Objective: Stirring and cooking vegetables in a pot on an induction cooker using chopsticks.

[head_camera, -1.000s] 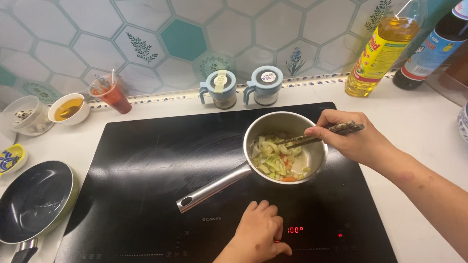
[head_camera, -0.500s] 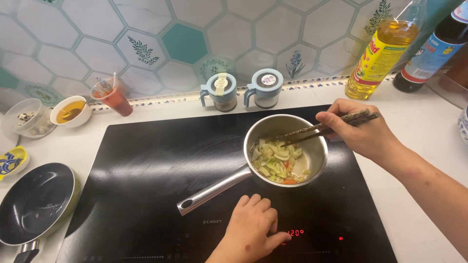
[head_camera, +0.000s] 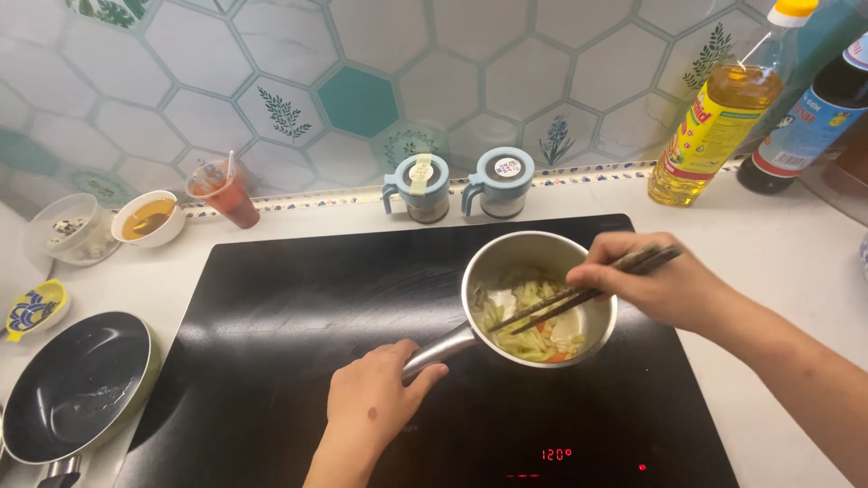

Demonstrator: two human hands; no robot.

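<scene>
- the small steel saucepan (head_camera: pixel 540 298) sits on the right half of the black induction hob (head_camera: pixel 271 343); every place below is given relative to this saucepan.
- inside the saucepan lie pale green vegetable strips (head_camera: pixel 529 327) with a few orange bits.
- the left hand (head_camera: pixel 378 398) is in front of the saucepan and to its left, fingers wrapped over the end of the saucepan's long handle (head_camera: pixel 438 348), gripping it.
- the right hand (head_camera: pixel 655 285) is at the saucepan's right rim, clenched around a pair of dark chopsticks (head_camera: pixel 579 291).
- the chopsticks slant down from that hand into the saucepan, their tips among the vegetable strips.
- behind the saucepan, against the tiled wall, stand two blue-lidded condiment jars (head_camera: pixel 463 185) side by side.
- far behind and to the right of the saucepan stand a bottle of yellow cooking oil (head_camera: pixel 714 122) and, further right, a dark sauce bottle (head_camera: pixel 809 126).
- well to the left of the saucepan, off the hob, rests a dark frying pan (head_camera: pixel 72 384).
- behind and far left of the saucepan are a cup of red sauce (head_camera: pixel 226 192), a white bowl of amber liquid (head_camera: pixel 147 219) and a clear bowl (head_camera: pixel 68 230).
- in front of the saucepan, on the hob's front edge, a red digital display (head_camera: pixel 556 454) glows.
</scene>
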